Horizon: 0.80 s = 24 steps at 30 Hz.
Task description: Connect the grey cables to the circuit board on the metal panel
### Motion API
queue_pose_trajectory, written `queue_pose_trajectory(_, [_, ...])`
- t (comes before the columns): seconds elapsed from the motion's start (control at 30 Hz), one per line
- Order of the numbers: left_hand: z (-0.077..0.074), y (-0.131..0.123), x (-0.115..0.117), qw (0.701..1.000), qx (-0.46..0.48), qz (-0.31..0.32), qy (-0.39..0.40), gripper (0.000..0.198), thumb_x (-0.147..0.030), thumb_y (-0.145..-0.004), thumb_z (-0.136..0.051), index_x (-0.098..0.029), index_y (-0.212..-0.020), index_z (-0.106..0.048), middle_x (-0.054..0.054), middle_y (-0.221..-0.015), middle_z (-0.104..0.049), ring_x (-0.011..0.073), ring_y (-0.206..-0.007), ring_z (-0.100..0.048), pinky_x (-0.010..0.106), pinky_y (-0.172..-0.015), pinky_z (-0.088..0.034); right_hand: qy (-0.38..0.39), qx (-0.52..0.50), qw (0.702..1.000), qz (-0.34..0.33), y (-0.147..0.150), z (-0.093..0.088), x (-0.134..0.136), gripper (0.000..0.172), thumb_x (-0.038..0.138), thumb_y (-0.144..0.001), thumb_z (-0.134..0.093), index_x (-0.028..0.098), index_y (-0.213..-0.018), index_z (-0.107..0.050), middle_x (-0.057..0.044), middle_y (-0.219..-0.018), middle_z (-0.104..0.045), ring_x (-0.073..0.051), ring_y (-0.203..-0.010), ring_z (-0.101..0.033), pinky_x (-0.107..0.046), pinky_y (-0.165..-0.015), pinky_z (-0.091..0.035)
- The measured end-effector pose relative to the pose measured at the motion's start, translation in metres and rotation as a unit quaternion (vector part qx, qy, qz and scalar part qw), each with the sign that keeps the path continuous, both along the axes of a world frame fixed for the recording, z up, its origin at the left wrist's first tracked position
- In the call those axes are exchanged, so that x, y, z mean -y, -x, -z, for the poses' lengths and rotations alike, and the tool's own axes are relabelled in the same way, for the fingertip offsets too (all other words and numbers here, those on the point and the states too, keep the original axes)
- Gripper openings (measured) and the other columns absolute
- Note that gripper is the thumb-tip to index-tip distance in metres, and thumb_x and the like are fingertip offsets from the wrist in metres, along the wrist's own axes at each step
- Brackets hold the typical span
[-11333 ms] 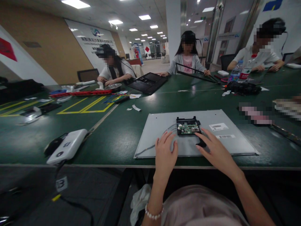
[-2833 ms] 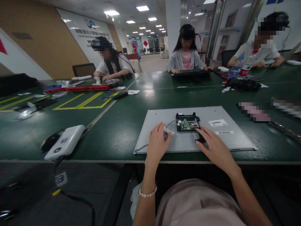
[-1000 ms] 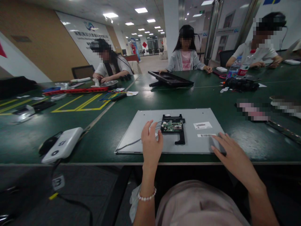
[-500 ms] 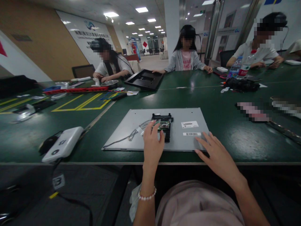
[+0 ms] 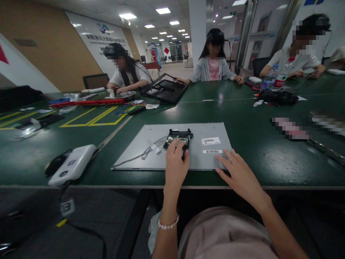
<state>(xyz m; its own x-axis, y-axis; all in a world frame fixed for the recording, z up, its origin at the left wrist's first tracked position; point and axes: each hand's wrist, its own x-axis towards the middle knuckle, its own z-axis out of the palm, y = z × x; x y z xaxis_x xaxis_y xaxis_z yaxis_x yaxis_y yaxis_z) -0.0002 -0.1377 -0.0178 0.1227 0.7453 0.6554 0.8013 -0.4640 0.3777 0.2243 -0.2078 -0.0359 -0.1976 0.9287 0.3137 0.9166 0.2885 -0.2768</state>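
A flat grey metal panel point(image 5: 134, 144), like the back of a display, lies on the green table in front of me. Near its middle sits a black bracket with a circuit board point(image 5: 178, 136), and thin grey cables point(image 5: 142, 154) run from it to the left corner. My left hand point(image 5: 176, 160) is over the bracket's near part, fingers apart; whether the fingertips touch the board I cannot tell. At the panel's right edge my right hand point(image 5: 238, 171) rests with fingers spread, close to two white labels point(image 5: 211, 141).
A white power bank point(image 5: 72, 165) with a cable lies left. A co-worker across the table holds a black frame point(image 5: 164, 90). Bottles point(image 5: 280, 77) and a black bag point(image 5: 277, 96) stand back right; a pink blurred item point(image 5: 289, 128) lies nearer. A red strip point(image 5: 88, 103) is back left.
The panel has slid a little to the left and slightly away from me, with my right hand moving left along its edge. The co-worker's black frame has tilted up.
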Motion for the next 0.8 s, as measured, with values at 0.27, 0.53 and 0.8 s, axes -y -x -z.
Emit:
queue_pose_trajectory(0.27, [0.001,0.004,-0.001,1.000,0.004,0.009,0.011,0.029,-0.015,-0.089,-0.050,-0.019,-0.116,-0.058,0.013,-0.130,-0.055,0.0267,-0.128,-0.049,0.050,-0.110,-0.038,0.011,0.012,1.000,-0.023,0.015,-0.007,-0.006,0.046,0.039,-0.094,-0.052,0.019,-0.135,-0.057,-0.017,-0.147,-0.045,-0.041,-0.139,-0.035,-0.055,-0.109,-0.037])
queue_pose_trajectory(0.53, [0.003,0.006,-0.002,1.000,-0.004,0.007,0.019,0.028,-0.016,-0.089,-0.050,-0.018,-0.116,-0.059,0.013,-0.129,-0.055,0.0273,-0.128,-0.048,0.049,-0.110,-0.039,0.022,0.012,0.999,-0.038,0.025,-0.011,-0.011,0.047,0.043,-0.095,-0.052,0.020,-0.136,-0.056,-0.018,-0.147,-0.044,-0.043,-0.140,-0.033,-0.057,-0.109,-0.035])
queue_pose_trajectory(0.8, [0.006,0.007,-0.002,0.999,-0.022,0.003,0.028,0.029,-0.017,-0.090,-0.050,-0.019,-0.118,-0.058,0.013,-0.130,-0.055,0.0274,-0.128,-0.048,0.049,-0.109,-0.039,0.036,0.005,0.997,-0.065,0.030,-0.013,-0.018,0.048,0.045,-0.097,-0.048,0.022,-0.138,-0.054,-0.017,-0.149,-0.041,-0.043,-0.141,-0.030,-0.058,-0.109,-0.035])
